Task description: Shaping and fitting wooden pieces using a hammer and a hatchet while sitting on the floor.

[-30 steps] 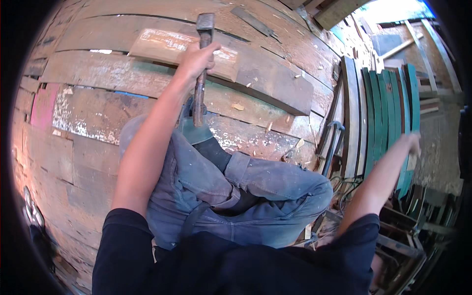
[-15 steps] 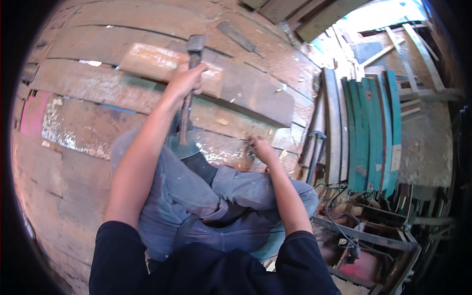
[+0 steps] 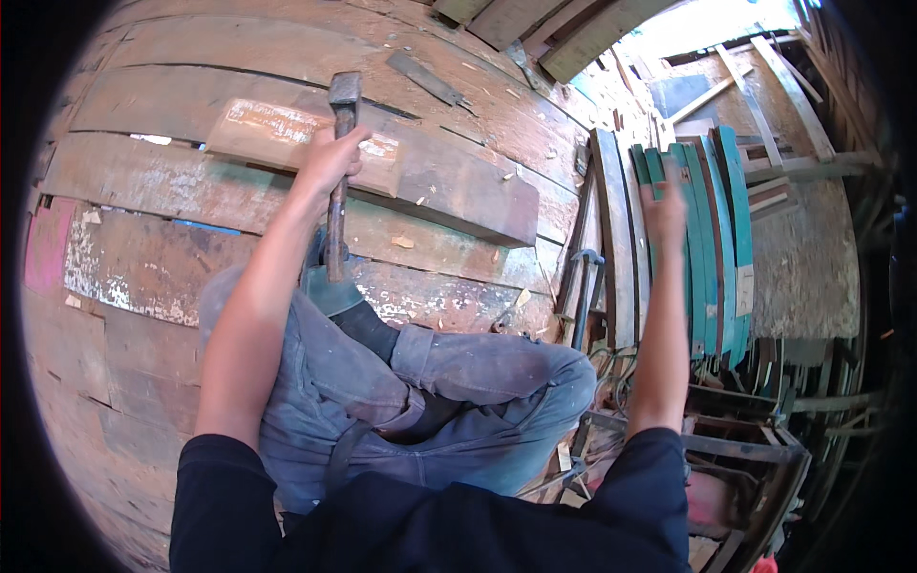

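Observation:
My left hand is closed around the handle of a hammer, whose metal head points away from me. Beneath that hand lies a short wooden block with flaking white paint, resting along a thick timber beam. Out to the right, my right hand is raised in front of a row of green-painted boards. Motion smears its fingers, and I cannot tell whether it touches the boards or holds anything.
Worn floor planks with chips and gaps spread around my crossed legs. Another hammer-like tool leans by grey boards at the right. A cluttered metal frame stands lower right. A loose wood strip lies beyond the beam.
My right hand has gone from the floor near the beam's right end up and right to the green boards. The left hand keeps its grip on the hammer. The view has shifted slightly right.

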### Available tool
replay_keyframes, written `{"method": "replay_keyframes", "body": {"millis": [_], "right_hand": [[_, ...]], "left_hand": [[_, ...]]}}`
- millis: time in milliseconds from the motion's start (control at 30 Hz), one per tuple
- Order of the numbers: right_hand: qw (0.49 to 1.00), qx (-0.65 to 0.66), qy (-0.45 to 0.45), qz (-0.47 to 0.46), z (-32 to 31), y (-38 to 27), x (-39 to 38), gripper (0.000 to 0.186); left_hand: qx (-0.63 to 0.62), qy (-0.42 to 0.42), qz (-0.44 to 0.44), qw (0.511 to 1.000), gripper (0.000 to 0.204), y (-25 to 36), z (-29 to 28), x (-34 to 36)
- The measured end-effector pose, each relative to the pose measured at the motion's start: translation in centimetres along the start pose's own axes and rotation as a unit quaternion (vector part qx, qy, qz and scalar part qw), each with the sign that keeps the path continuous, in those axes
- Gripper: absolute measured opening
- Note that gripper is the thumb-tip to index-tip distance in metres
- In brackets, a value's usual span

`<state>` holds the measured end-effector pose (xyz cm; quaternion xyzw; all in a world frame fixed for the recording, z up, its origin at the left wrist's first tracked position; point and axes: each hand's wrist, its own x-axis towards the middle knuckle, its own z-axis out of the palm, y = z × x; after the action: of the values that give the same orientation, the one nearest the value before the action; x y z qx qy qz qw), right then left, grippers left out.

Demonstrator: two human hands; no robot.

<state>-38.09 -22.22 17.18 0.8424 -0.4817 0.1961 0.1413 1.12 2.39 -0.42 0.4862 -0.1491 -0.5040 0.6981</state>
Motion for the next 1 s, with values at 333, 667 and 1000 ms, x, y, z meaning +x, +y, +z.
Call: {"method": "replay_keyframes", "body": {"millis": [333,667,1000], "right_hand": [[0.908,0.068,-0.413,0.026,19.9,-6.7,-20.6,0.046],[0.942,0.141,-0.26,-0.161,13.5,-13.6,-19.6,0.039],[0.978,-0.107,-0.004,0.181,1.9,-5.8,-0.7,0.077]], "left_hand": [[0.031,-0.009,0.0,0.999,0.022,-0.1,-0.4,-0.9],[0.07,-0.003,0.026,0.997,0.023,-0.2,-0.1,0.0],[0.092,-0.021,-0.004,0.996,0.023,-0.7,0.2,0.1]]}}
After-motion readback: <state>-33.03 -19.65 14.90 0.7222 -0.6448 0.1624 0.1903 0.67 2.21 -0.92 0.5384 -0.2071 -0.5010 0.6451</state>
